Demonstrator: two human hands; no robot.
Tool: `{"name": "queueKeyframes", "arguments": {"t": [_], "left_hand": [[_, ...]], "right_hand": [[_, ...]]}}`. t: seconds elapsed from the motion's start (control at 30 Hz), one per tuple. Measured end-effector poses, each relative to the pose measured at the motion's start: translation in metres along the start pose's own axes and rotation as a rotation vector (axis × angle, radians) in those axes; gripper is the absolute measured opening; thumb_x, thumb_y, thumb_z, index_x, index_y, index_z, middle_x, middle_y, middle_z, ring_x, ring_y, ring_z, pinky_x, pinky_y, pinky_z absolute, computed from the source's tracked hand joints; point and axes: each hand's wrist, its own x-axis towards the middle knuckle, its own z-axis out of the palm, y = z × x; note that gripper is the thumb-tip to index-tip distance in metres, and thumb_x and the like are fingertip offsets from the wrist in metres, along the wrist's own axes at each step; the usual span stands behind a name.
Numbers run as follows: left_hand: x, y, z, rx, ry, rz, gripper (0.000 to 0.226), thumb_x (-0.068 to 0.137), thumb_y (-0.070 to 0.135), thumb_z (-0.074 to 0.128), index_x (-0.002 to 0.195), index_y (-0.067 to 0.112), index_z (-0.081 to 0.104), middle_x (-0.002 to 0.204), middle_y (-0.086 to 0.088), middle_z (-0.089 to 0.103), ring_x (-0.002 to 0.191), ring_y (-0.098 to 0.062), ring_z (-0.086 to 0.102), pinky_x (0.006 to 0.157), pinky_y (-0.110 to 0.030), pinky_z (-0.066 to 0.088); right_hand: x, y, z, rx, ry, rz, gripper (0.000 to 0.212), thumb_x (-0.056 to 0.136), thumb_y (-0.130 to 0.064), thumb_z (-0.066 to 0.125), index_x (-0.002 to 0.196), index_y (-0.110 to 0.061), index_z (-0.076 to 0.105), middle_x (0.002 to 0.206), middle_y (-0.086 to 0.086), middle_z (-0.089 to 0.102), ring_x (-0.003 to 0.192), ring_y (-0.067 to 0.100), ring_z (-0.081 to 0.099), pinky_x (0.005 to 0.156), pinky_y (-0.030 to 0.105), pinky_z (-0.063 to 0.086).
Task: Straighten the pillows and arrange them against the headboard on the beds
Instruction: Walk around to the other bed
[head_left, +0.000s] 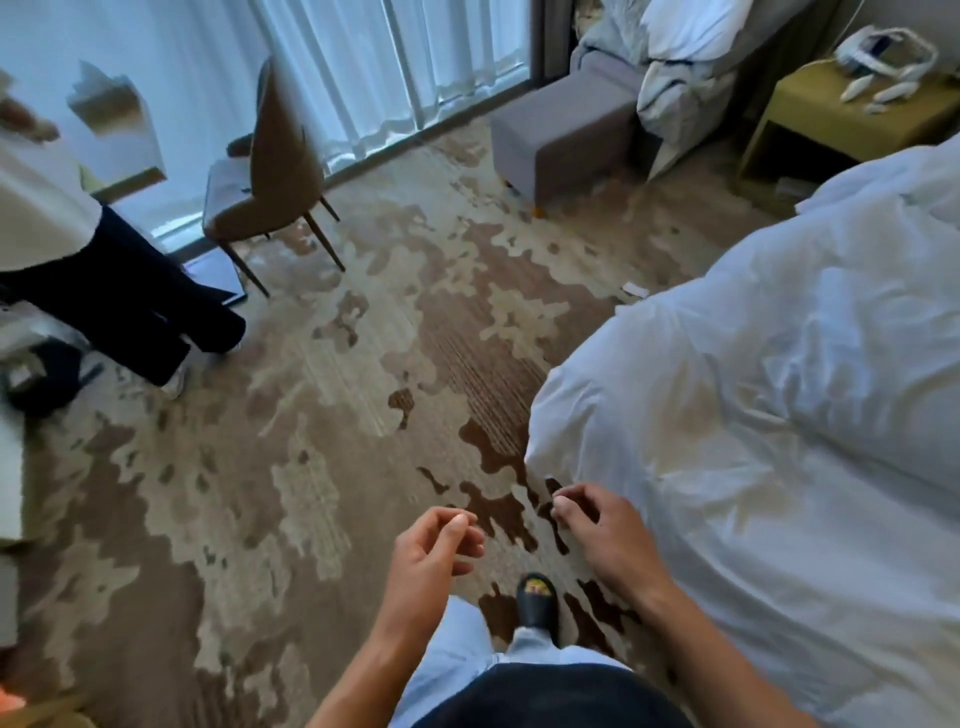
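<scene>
White duvet (779, 415) beside both hands, left (434, 551) and right (602, 530), loosely curled, holding nothing

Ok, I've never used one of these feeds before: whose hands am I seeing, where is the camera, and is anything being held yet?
There is no machine here. It is one picture, from a camera worn on a person's head, looking forward and down. The two bare hands at the bottom are that person's own: the left hand and the right hand. Both hang over the carpet with fingers loosely curled, and neither has a grip on anything. To the right is a bed under a rumpled white cover. A white pillow lies on a second bed at the top, next to a bedside table. A brown chair stands by the curtains, and another person stands at the left edge.
</scene>
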Motion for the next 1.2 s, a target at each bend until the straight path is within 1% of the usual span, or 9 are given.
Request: {"name": "queueKeyframes", "arguments": {"t": [0.13, 0.23, 0.33, 0.47, 0.57, 0.7, 0.83, 1.07, 1.2], "left_hand": [[0.094, 0.039, -0.024, -0.008, 0.021, -0.044, 0.022, 0.103, 0.013, 0.055, 0.092, 0.007, 0.073, 0.084, -0.015, 0.076, 0.083, -0.028, 0.072, 0.077, -0.046, 0.057], [0.181, 0.074, -0.031, 0.016, -0.029, -0.035, 0.025, 0.103, 0.014, 0.055, 0.088, 0.013, 0.075, 0.084, -0.015, 0.076, 0.084, -0.027, 0.074, 0.075, -0.042, 0.059], [0.280, 0.119, -0.023, 0.043, -0.117, 0.003, 0.027, 0.103, 0.016, 0.056, 0.086, 0.019, 0.076, 0.085, -0.014, 0.076, 0.084, -0.026, 0.074, 0.076, -0.042, 0.059], [0.399, 0.189, 0.013, 0.115, -0.298, 0.034, 0.025, 0.102, 0.019, 0.057, 0.085, 0.022, 0.076, 0.084, -0.011, 0.076, 0.082, -0.026, 0.073, 0.076, -0.042, 0.058], [0.460, 0.244, 0.061, 0.201, -0.497, 0.076, 0.023, 0.101, 0.021, 0.058, 0.086, 0.023, 0.075, 0.082, -0.009, 0.076, 0.080, -0.024, 0.073, 0.075, -0.041, 0.058], [0.515, 0.312, 0.137, 0.326, -0.745, 0.132, 0.024, 0.102, 0.022, 0.057, 0.087, 0.025, 0.075, 0.083, -0.006, 0.077, 0.081, -0.021, 0.074, 0.074, -0.037, 0.062], [0.562, 0.365, 0.222, 0.403, -0.963, 0.174, 0.022, 0.102, 0.020, 0.055, 0.092, 0.021, 0.075, 0.084, -0.006, 0.077, 0.083, -0.027, 0.073, 0.073, -0.038, 0.061], [0.666, 0.432, 0.370, 0.557, -1.100, 0.221, 0.021, 0.102, 0.021, 0.054, 0.095, 0.018, 0.074, 0.087, -0.006, 0.077, 0.085, -0.020, 0.074, 0.077, -0.035, 0.061], [0.724, 0.472, 0.446, 0.645, -1.132, 0.223, 0.021, 0.102, 0.019, 0.055, 0.094, 0.016, 0.074, 0.086, -0.007, 0.077, 0.084, -0.023, 0.075, 0.078, -0.042, 0.059]], "right_hand": [[0.105, -0.070, 0.004, 0.027, 0.018, -0.055, 0.012, 0.100, -0.040, 0.064, 0.096, -0.034, 0.074, 0.088, -0.017, 0.076, 0.085, -0.001, 0.071, 0.077, 0.022, 0.056], [0.185, -0.108, 0.001, 0.031, 0.065, -0.072, 0.012, 0.099, -0.039, 0.063, 0.094, -0.034, 0.073, 0.089, -0.015, 0.076, 0.087, 0.002, 0.072, 0.078, 0.023, 0.056], [0.262, -0.133, -0.006, 0.026, 0.147, -0.048, 0.011, 0.100, -0.038, 0.063, 0.097, -0.034, 0.073, 0.090, -0.015, 0.076, 0.090, 0.004, 0.072, 0.084, 0.029, 0.060], [0.330, -0.156, -0.026, 0.037, 0.284, 0.082, 0.011, 0.102, -0.037, 0.063, 0.099, -0.035, 0.072, 0.094, -0.019, 0.075, 0.094, 0.003, 0.070, 0.090, 0.027, 0.060], [0.357, -0.167, -0.048, 0.104, 0.439, 0.203, 0.011, 0.102, -0.035, 0.064, 0.096, -0.035, 0.072, 0.092, -0.022, 0.075, 0.094, 0.001, 0.070, 0.090, 0.025, 0.059], [0.385, -0.174, -0.080, 0.219, 0.660, 0.345, 0.013, 0.101, -0.030, 0.065, 0.091, -0.034, 0.072, 0.090, -0.022, 0.075, 0.089, 0.002, 0.071, 0.083, 0.019, 0.055], [0.424, -0.163, -0.109, 0.316, 0.848, 0.445, 0.013, 0.100, -0.030, 0.064, 0.089, -0.033, 0.071, 0.091, -0.020, 0.075, 0.089, 0.001, 0.073, 0.077, 0.012, 0.051], [0.545, -0.139, -0.217, 0.411, 0.999, 0.514, 0.016, 0.101, -0.038, 0.063, 0.086, -0.036, 0.070, 0.090, -0.026, 0.074, 0.088, -0.004, 0.071, 0.071, 0.006, 0.047], [0.608, -0.144, -0.301, 0.442, 1.036, 0.502, 0.016, 0.102, -0.033, 0.063, 0.087, -0.034, 0.070, 0.089, -0.016, 0.076, 0.088, 0.000, 0.072, 0.076, 0.012, 0.051]]}}
